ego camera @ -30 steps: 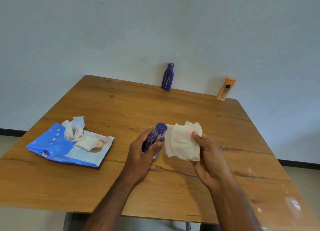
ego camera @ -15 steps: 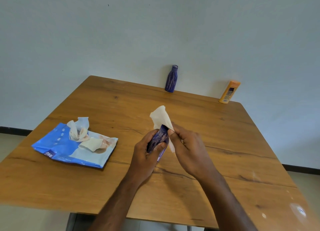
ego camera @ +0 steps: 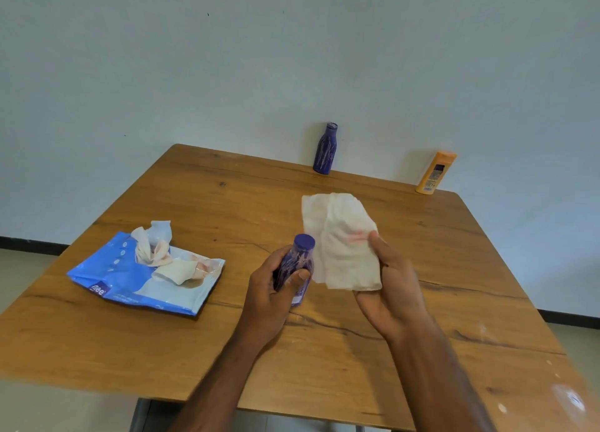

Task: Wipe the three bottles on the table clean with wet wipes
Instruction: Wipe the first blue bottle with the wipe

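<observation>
Left hand (ego camera: 271, 289) is wrapped round the small purple bottle (ego camera: 297, 269); just right of that bottle, the wet wipe (ego camera: 341, 243) is pinched by the right hand (ego camera: 388, 279). Beyond the bottle, two others wait. A damp bottle could be dropped.

The left hand (ego camera: 271, 289) hides most of the held bottle (ego camera: 300, 263).

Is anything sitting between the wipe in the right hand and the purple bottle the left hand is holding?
Nothing visible does. The right hand holds the wet wipe spread open just beside the purple bottle, which the left hand grips upright. Only a narrow gap separates wipe and bottle, with bare wooden table behind.
</observation>
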